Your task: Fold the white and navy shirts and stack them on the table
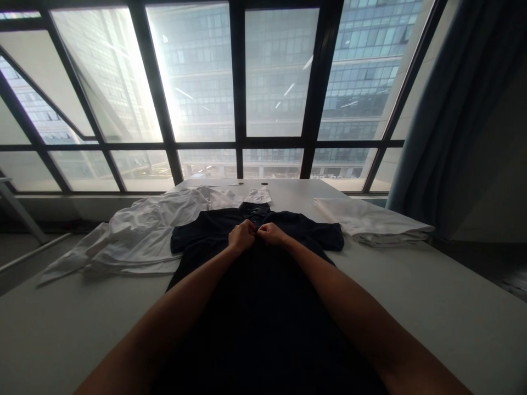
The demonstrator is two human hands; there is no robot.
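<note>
A dark short-sleeved shirt [214, 225] with a collar lies face up on the white table [411, 296], its collar towards the window and its sleeves spread to both sides. My left hand [242, 236] and my right hand [272, 234] meet at the front opening, just below the collar. The fingers of both are closed in a pinch on the shirt's placket. Whether a button sits between the fingertips is too small and dark to tell. The lower part of the shirt is lost in shadow between my forearms.
Rumpled white cloth [135, 230] spreads along the table's left side. A folded white cloth [370, 219] lies to the right. A small crumpled white piece [259, 195] rests beyond the collar. Behind the table are large windows [280, 77] and a blue curtain [444, 120].
</note>
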